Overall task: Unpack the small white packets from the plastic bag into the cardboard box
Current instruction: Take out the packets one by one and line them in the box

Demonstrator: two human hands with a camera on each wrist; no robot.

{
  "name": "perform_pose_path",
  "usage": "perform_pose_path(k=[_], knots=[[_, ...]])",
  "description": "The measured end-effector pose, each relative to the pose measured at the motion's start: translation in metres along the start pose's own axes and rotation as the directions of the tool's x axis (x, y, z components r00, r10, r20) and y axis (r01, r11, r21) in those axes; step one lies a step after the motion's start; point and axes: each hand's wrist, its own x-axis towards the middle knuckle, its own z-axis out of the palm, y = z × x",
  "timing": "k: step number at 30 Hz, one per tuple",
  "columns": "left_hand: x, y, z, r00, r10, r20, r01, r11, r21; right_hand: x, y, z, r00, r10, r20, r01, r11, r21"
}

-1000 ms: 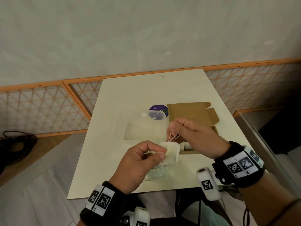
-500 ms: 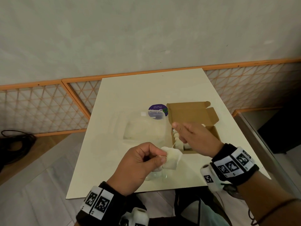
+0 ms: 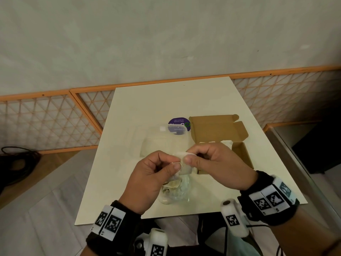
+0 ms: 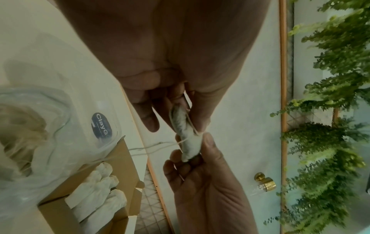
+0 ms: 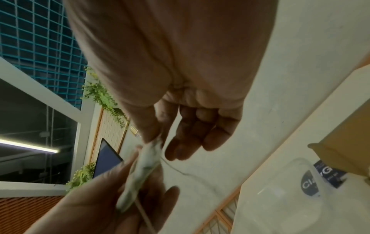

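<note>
Left hand (image 3: 149, 174) and right hand (image 3: 217, 163) both pinch one small white packet (image 3: 184, 163) with a thin string (image 4: 152, 148), held above the tabletop (image 3: 166, 100). Below them lies the clear plastic bag (image 3: 173, 193); its round purple label (image 4: 101, 125) reads "ClayG", smaller print illegible. Just right, the open cardboard box (image 3: 215, 128) holds more packets (image 4: 96, 188).
</note>
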Motion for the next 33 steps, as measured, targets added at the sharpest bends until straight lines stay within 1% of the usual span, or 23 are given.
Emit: perform_pose_path(k=[3, 6, 9, 12, 15, 17, 21, 23, 26, 29, 31, 33], knots=[[0.001, 0.000, 0.002, 0.998, 0.030, 0.048, -0.029, 0.999, -0.024, 0.001, 0.005, 0.004, 0.997, -0.039, -0.067, 0.036, 0.998, -0.047], [0.003, -0.003, 0.007, 0.996, 0.047, 0.070, -0.044, 0.998, -0.041, -0.001, 0.005, 0.007, 0.998, -0.033, -0.056, 0.028, 0.995, -0.091], [0.004, -0.006, 0.011, 0.999, 0.025, 0.041, -0.023, 0.999, -0.045, -0.006, 0.007, 0.011, 0.999, -0.034, -0.021, 0.032, 0.992, -0.120], [0.007, -0.009, 0.014, 0.999, -0.031, -0.006, 0.031, 0.999, -0.038, -0.014, 0.009, 0.011, 1.000, -0.028, 0.005, 0.028, 0.992, -0.120], [0.011, -0.014, 0.017, 0.998, -0.062, 0.007, 0.062, 0.998, -0.024, -0.020, 0.014, 0.012, 1.000, 0.014, 0.015, -0.013, 0.999, -0.043], [0.014, -0.017, 0.020, 0.997, -0.074, 0.017, 0.074, 0.997, -0.023, -0.022, 0.020, 0.014, 1.000, 0.026, -0.002, -0.026, 0.999, -0.034], [0.018, -0.024, 0.030, 0.997, -0.076, 0.022, 0.077, 0.997, -0.019, -0.024, 0.028, 0.007, 0.997, 0.039, -0.064, -0.046, 0.992, -0.115], [0.019, -0.028, 0.032, 0.998, -0.062, 0.012, 0.062, 0.998, 0.022, -0.027, 0.029, -0.005, 0.995, 0.052, -0.084, -0.066, 0.983, -0.170], [0.020, -0.036, 0.027, 0.997, -0.049, -0.053, 0.058, 0.980, 0.192, -0.029, 0.034, -0.034, 0.977, 0.096, -0.190, -0.142, 0.959, -0.244], [0.017, -0.045, 0.014, 0.996, -0.046, -0.075, 0.072, 0.921, 0.382, -0.032, 0.046, -0.071, 0.944, 0.141, -0.297, -0.227, 0.933, -0.280], [0.014, -0.050, 0.006, 0.996, -0.053, -0.074, 0.080, 0.893, 0.444, -0.035, 0.057, -0.094, 0.912, 0.184, -0.367, -0.315, 0.887, -0.337], [0.012, -0.054, 0.000, 0.995, -0.048, -0.092, 0.085, 0.881, 0.465, -0.035, 0.074, -0.110, 0.882, 0.238, -0.408, -0.402, 0.832, -0.384]])
